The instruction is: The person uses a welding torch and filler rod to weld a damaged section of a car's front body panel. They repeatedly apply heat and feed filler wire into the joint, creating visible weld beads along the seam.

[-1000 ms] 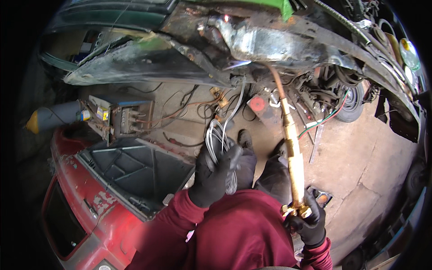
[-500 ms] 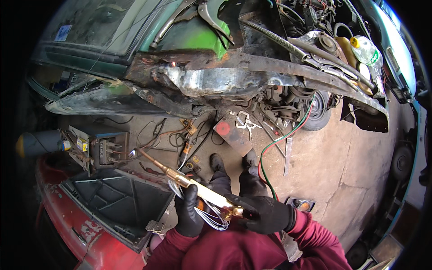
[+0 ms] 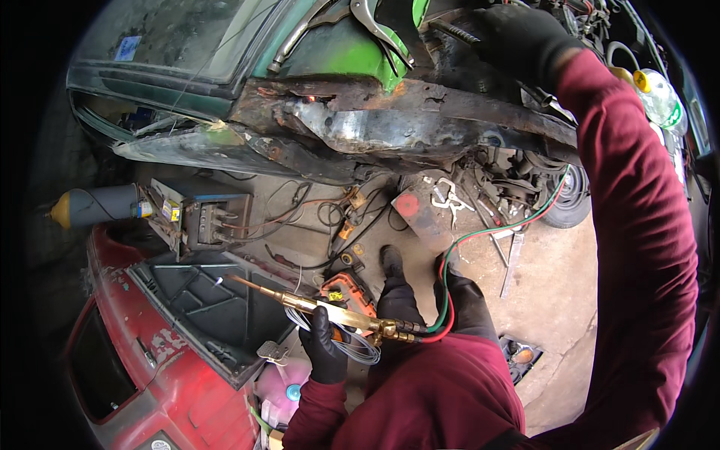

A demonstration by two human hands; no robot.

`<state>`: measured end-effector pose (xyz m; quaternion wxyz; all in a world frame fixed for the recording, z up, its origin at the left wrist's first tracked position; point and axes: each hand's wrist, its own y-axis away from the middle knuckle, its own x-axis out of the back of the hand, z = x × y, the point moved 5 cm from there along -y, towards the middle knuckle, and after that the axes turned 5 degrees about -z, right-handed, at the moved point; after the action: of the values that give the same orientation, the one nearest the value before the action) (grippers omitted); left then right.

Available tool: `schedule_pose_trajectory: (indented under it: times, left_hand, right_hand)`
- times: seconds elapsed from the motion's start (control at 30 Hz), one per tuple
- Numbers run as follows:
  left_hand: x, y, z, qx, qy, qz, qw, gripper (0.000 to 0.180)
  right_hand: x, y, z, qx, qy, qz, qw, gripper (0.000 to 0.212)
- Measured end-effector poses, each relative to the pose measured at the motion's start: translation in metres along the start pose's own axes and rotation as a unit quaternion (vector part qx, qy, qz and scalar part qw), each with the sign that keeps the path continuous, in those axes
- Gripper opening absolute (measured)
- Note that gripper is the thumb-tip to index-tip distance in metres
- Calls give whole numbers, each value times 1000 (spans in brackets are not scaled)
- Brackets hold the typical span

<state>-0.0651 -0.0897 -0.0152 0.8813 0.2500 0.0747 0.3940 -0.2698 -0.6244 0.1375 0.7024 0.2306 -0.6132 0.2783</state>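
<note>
My left hand (image 3: 327,351) is closed around a brass cutting torch (image 3: 345,315) and a coil of thin grey wire (image 3: 360,349). A small bright flame (image 3: 218,281) shows off the torch's copper tip, which points left. Green and red hoses (image 3: 448,300) run from its rear end. My right hand (image 3: 517,45) reaches far forward over the car's open front, on or just above a ribbed metal bar (image 3: 454,31); its fingers are mostly hidden. Below it runs the rusty, partly bare metal body panel (image 3: 360,129), with a small orange glow (image 3: 311,98).
Locking pliers (image 3: 307,30) rest on the green bodywork. A plastic bottle (image 3: 660,101) stands far right. A welding machine (image 3: 214,217) with a gas cylinder (image 3: 101,206), cables, an orange case (image 3: 349,292) and a red car body (image 3: 172,360) lie left. A wheel (image 3: 570,199) sits under the car.
My right hand has left the torch's rear end and swung far forward and right over the car. My left hand keeps the torch. The view has shifted a little.
</note>
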Motion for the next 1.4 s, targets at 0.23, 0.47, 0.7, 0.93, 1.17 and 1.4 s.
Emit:
schedule_pose_trajectory:
  times: [0.23,0.47,0.7,0.93,1.17,1.4]
  left_hand:
    - [4,-1,-1,-3,-33,-11,999,51]
    - [27,-26,-7,13,23,-14,1000,30]
    - [67,-62,0,32,-38,-93,994,35]
    - [90,-90,10,41,-18,-95,994,32]
    - [97,-104,23,46,-16,-178,983,33]
    - [113,-110,26,-4,-84,-94,992,41]
  right_hand:
    - [-3,-28,-8,-45,38,-16,998,30]
    - [37,15,2,-133,24,59,989,33]
    - [33,86,-9,-195,2,149,969,23]
    - [40,166,-65,-147,-49,269,951,31]
    - [-36,202,-242,-334,-778,230,480,29]
    - [-96,147,-340,-342,-813,176,438,19]
